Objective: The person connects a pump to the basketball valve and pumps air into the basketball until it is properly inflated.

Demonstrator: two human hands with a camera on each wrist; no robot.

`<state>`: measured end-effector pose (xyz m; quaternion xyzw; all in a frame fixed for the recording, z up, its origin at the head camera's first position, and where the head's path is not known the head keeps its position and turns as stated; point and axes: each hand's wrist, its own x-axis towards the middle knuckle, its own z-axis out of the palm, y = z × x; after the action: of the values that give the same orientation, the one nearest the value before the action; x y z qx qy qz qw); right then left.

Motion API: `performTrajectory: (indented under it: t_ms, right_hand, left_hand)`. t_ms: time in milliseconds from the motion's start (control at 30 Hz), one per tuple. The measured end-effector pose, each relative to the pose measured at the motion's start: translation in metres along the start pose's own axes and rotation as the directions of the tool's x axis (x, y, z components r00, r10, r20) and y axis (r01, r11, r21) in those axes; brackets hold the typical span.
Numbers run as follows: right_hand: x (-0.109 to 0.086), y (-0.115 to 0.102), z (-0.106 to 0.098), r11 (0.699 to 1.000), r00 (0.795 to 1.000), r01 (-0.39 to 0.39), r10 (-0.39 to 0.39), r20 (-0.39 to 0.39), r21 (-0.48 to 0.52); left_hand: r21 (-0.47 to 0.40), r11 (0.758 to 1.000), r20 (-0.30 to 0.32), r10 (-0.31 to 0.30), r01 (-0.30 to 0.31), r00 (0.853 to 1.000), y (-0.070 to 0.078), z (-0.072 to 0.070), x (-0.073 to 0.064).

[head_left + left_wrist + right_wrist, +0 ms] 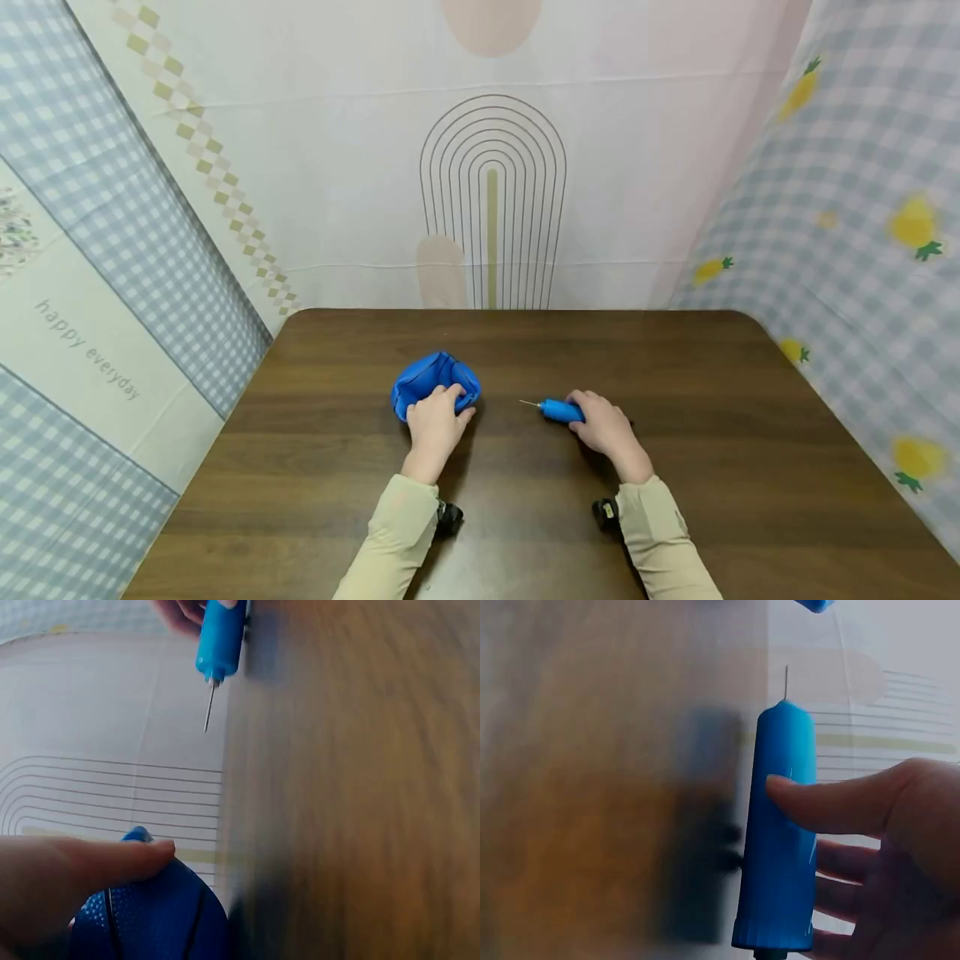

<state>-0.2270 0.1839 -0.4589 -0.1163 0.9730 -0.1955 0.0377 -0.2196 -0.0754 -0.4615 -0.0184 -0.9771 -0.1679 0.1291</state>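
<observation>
A deflated blue ball [417, 380] with dark seam lines sits on the table, its top caved in like a bowl. My left hand [435, 427] grips its near right edge; in the left wrist view the thumb lies over the dimpled ball [157, 915]. To the right, my right hand [604, 427] holds a blue hand pump [561, 410] with fingers and thumb round its barrel. A thin metal needle [786, 684] sticks out of the pump's end and points left toward the ball, with a gap between them. The ball's underside is hidden.
Both hands work over a brown wood-grain table [510, 533]. Behind it hangs a pale patterned cloth [345, 183], with checked cloth [840, 275] at the right side. A small black camera [450, 518] is on the left wrist, another [604, 513] on the right.
</observation>
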Motion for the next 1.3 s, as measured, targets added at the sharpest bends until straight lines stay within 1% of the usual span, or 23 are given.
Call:
performTrajectory:
  t_ms: [67, 133, 167, 233, 300, 400, 500, 633, 767, 833, 967, 1067, 1200, 1300]
  right_hand:
    - [-0.001, -0.006, -0.004, 1.000, 0.999, 0.023, -0.022, -0.034, 0.006]
    - [-0.001, -0.015, -0.009, 0.998, 0.993, 0.060, -0.059, -0.098, 0.010]
    - [-0.001, -0.020, -0.012, 0.996, 0.988, 0.083, -0.081, -0.135, 0.011]
    - [0.000, -0.031, -0.016, 0.991, 0.969, 0.131, -0.127, -0.211, 0.004]
    - [-0.001, -0.041, -0.019, 0.984, 0.947, 0.175, -0.172, -0.270, -0.010]
    - [-0.003, -0.052, -0.018, 0.975, 0.922, 0.217, -0.219, -0.320, -0.042]
    - [-0.004, -0.059, -0.012, 0.970, 0.907, 0.227, -0.245, -0.343, -0.091]
    - [-0.003, -0.062, -0.002, 0.958, 0.890, 0.232, -0.279, -0.360, -0.169]
    - [-0.003, -0.063, 0.002, 0.942, 0.862, 0.252, -0.322, -0.392, -0.221]
    - [-0.003, -0.063, 0.003, 0.936, 0.847, 0.262, -0.340, -0.408, -0.235]
    - [-0.004, -0.066, 0.002, 0.920, 0.819, 0.290, -0.380, -0.430, -0.262]
    - [-0.005, -0.070, 0.002, 0.905, 0.802, 0.306, -0.412, -0.432, -0.296]
    - [-0.008, -0.078, 0.004, 0.880, 0.789, 0.302, -0.446, -0.423, -0.365]
    - [-0.012, -0.089, 0.007, 0.863, 0.782, 0.273, -0.456, -0.424, -0.425]
  left_hand:
    - [0.016, 1.000, 0.000, 0.013, -0.013, 1.000, 0.001, -0.002, 0.000]
    - [0.024, 0.999, 0.001, 0.026, -0.026, 1.000, 0.002, -0.005, 0.002]
    - [0.030, 0.999, 0.002, 0.034, -0.034, 0.999, 0.002, -0.007, 0.003]
    - [0.041, 0.998, 0.005, 0.047, -0.047, 0.999, 0.002, -0.010, 0.006]
    - [0.044, 0.997, 0.007, 0.058, -0.058, 0.998, 0.003, -0.012, 0.008]
    - [0.045, 0.996, 0.007, 0.075, -0.075, 0.997, 0.003, -0.013, 0.008]
    - [0.058, 0.993, 0.005, 0.102, -0.102, 0.995, 0.005, -0.012, 0.007]
    - [0.074, 0.988, -0.001, 0.139, -0.139, 0.990, 0.006, -0.011, 0.005]
    - [0.070, 0.983, -0.001, 0.172, -0.172, 0.985, 0.005, -0.010, 0.005]
    - [0.075, 0.978, 0.006, 0.197, -0.197, 0.980, 0.004, -0.009, 0.005]
    - [0.094, 0.961, 0.032, 0.257, -0.259, 0.966, 0.003, -0.008, 0.005]
    - [0.101, 0.953, 0.052, 0.281, -0.285, 0.958, 0.004, -0.008, 0.005]
    - [0.115, 0.949, 0.072, 0.287, -0.294, 0.955, 0.005, -0.007, 0.004]
    - [0.139, 0.944, 0.086, 0.290, -0.299, 0.953, 0.007, -0.006, 0.003]
